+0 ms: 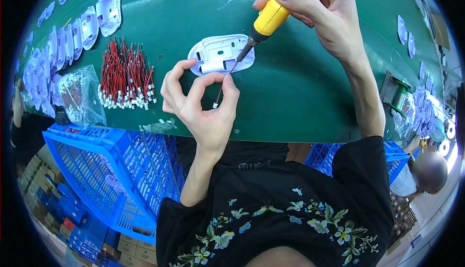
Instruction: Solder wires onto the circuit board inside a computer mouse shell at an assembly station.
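While under iron [274, 18], shell [216, 59] against left hand [201, 112].

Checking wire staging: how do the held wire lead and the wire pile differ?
The held wire lead is single; the wire pile has many. The left hand pinches the held wire lead, one end at the plastic shell; the wire pile lies on the green table. Both show red wire and white connectors.
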A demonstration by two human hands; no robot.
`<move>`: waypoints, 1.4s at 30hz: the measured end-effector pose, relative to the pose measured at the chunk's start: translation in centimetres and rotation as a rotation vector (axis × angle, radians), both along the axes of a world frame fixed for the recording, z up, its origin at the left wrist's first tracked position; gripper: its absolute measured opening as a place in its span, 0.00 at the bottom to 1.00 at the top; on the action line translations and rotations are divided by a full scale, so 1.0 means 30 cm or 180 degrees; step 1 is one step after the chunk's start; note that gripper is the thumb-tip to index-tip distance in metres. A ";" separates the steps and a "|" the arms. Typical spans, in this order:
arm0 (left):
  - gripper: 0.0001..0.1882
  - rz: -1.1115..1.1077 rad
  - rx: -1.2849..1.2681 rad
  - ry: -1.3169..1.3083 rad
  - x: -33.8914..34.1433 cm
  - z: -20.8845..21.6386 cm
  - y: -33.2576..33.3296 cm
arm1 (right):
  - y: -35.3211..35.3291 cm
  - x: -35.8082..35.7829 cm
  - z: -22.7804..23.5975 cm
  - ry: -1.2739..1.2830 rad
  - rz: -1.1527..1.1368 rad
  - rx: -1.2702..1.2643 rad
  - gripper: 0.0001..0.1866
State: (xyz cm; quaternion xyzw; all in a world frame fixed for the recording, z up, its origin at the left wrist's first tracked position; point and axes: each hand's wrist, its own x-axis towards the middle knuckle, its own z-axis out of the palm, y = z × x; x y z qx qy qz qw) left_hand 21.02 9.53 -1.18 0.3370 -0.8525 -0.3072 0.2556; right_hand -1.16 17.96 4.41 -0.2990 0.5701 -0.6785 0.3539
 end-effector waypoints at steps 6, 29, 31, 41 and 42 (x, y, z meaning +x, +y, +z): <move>0.09 -0.0016 0.0059 0.0010 0.000 0.000 0.001 | 0.005 -0.006 0.017 0.0006 0.0006 0.0027 0.18; 0.06 0.0185 0.0641 0.0638 0.006 -0.017 0.000 | -0.040 -0.017 0.064 0.0573 -0.0555 0.0024 0.14; 0.06 0.0188 0.0711 0.0788 0.006 -0.013 -0.001 | -0.051 -0.004 0.066 0.0571 -0.0595 -0.0029 0.14; 0.09 -0.0098 0.0041 0.0032 0.014 0.020 -0.006 | -0.023 -0.033 0.063 0.0727 -0.0709 -0.0032 0.15; 0.08 -0.0078 0.0039 0.0001 0.015 0.021 -0.006 | -0.028 -0.024 0.064 0.0698 -0.0795 -0.0066 0.15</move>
